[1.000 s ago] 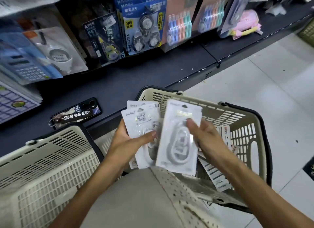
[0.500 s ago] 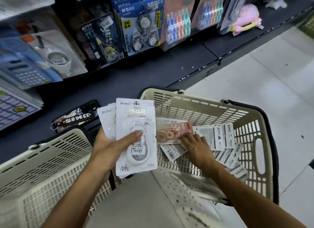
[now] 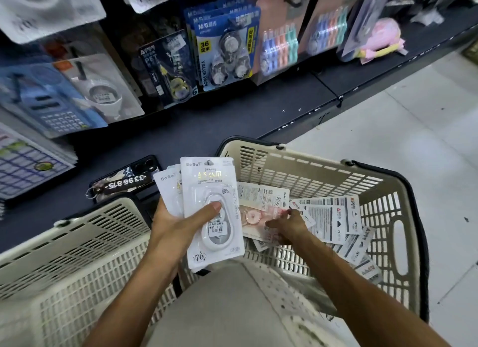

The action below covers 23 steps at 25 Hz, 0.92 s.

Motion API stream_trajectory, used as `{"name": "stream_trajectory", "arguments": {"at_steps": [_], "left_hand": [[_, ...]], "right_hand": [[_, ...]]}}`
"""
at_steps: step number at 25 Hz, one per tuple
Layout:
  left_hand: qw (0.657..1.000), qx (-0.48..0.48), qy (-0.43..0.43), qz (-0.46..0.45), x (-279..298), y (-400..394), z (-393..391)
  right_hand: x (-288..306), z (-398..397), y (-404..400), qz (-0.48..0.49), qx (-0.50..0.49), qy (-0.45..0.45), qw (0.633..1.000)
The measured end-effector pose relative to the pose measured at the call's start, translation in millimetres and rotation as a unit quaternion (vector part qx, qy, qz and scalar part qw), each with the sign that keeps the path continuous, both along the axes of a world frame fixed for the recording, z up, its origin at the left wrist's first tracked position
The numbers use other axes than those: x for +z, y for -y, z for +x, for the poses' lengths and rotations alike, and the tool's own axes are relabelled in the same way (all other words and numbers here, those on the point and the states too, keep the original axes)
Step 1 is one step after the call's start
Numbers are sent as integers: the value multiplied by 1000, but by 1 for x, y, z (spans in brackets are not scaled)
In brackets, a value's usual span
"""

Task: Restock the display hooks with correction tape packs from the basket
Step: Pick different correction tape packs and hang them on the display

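The left hand (image 3: 178,225) is gripping a fanned stack of packs (image 3: 207,191), thumb lying across the front, forearm angling up from below. The right hand (image 3: 287,227) is reaching forward, palm down, fingers curling onto a pink pack (image 3: 258,212).

Black phone (image 3: 126,181) with numbered key tag (image 3: 124,184) on dark shelf (image 3: 232,121), second basket (image 3: 77,248) alongside

Both forearms bare, no sleeves showing, left hand (image 3: 178,227) and right hand (image 3: 287,227) without rings; pale beige garment (image 3: 219,308) below them.
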<state>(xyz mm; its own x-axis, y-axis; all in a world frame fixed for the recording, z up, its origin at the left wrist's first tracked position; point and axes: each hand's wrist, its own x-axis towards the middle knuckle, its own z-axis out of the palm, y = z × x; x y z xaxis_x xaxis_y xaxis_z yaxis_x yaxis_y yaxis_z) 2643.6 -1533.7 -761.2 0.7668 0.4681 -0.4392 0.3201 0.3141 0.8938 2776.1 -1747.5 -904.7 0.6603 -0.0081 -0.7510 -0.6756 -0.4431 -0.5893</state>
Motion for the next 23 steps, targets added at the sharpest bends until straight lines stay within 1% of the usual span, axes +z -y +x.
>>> {"name": "stream_trajectory", "arguments": {"at_steps": [3,4,6,7,8,9,10,11,12,13,14,16,18,19,20,22,23], "left_hand": [[1000,-8,4,14,1,-7,-4],[1000,-8,1,16,2,-9,-6],[1000,6,0,11,2,-14,-9],[1000,15,3,9,2,-15,-10],[1000,23,5,5,2,-15,-10],[1000,31,7,0,2,-16,-10],[999,35,7,-3,1,-16,-10],[999,38,5,-5,0,-17,-11],[999,41,3,-6,1,-18,-12],[999,45,3,-9,3,-20,-13],[999,50,8,-11,6,-23,-12],[998,53,37,-3,20,-28,-6],[997,37,68,16,41,-30,5],[996,28,84,23,56,-31,11],[994,19,102,22,70,-32,15],[991,1,133,8,101,-34,20],[990,-7,144,3,115,-35,20]], "right_hand": [[-11,-16,-7,-132,-4,31,991],[-15,-20,-6,-146,-1,22,989],[-19,-23,-1,-112,-2,-21,993],[-16,-25,-1,-87,-6,-27,996],[-10,-27,-2,-72,3,-8,997],[2,-28,-5,-74,42,44,995],[16,-28,-6,-85,99,130,983],[33,-28,-5,-82,142,218,962],[55,-26,-4,-44,157,286,944],[81,-21,-1,24,145,323,935],[110,-16,1,100,114,333,931],[174,1,0,230,51,308,922],[229,20,-18,309,79,279,906],[254,25,-34,338,109,283,891],[275,27,-50,341,138,306,878],[304,26,-77,288,176,372,865],[314,25,-89,288,174,380,862]]}}
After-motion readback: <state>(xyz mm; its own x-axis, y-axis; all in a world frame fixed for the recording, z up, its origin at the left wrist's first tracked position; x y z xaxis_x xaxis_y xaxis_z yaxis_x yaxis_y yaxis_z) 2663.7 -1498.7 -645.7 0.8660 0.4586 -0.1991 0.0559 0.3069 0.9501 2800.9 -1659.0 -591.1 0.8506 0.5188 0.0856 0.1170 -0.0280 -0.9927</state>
